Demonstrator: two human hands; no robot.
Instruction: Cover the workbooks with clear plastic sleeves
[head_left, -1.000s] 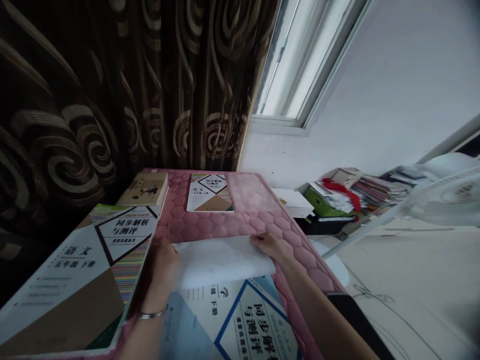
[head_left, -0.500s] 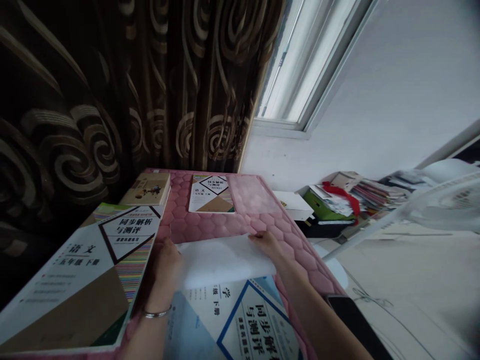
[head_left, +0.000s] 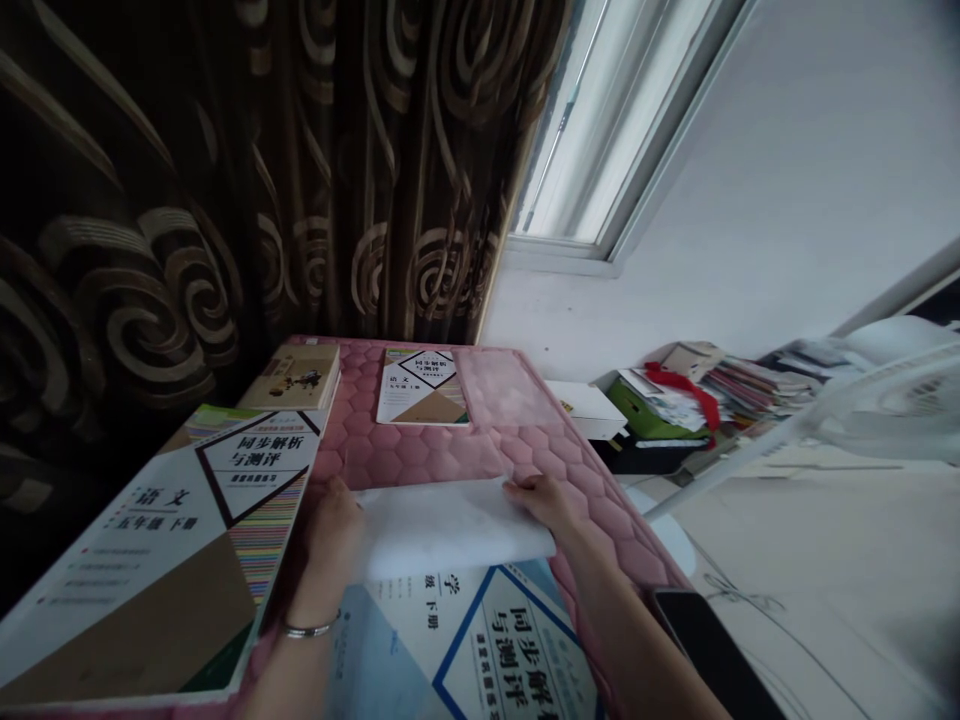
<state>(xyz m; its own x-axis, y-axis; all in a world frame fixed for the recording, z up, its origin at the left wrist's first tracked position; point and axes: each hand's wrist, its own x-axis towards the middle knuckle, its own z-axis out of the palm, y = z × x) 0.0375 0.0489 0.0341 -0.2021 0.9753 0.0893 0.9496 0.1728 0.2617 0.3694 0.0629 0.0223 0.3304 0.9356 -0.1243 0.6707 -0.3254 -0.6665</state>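
Note:
A blue-and-white workbook point(head_left: 480, 640) lies in front of me, its print turned sideways. Over its far end lies a white sheet-like flap point(head_left: 450, 530); I cannot tell if it is a separate sheet or part of the cover. My left hand point(head_left: 334, 525), with a metal bracelet at the wrist, closes on the flap's left end. At its far right corner, my right hand point(head_left: 544, 505) pinches the edge between thumb and fingers. Faint clear film seems to spread on the pink quilted table cover point(head_left: 375, 450) beyond the flap.
At left lies a large workbook point(head_left: 172, 540), with a tan book point(head_left: 292, 378) behind it. A smaller workbook point(head_left: 424, 387) and a clear plastic sheet point(head_left: 506, 390) lie at the back. A dark flat device point(head_left: 712, 650) and a white fan point(head_left: 892, 400) are at right.
The flap's far edge has come slightly lower, toward me, at the right. My right hand has shifted a little nearer and right; the left has hardly moved.

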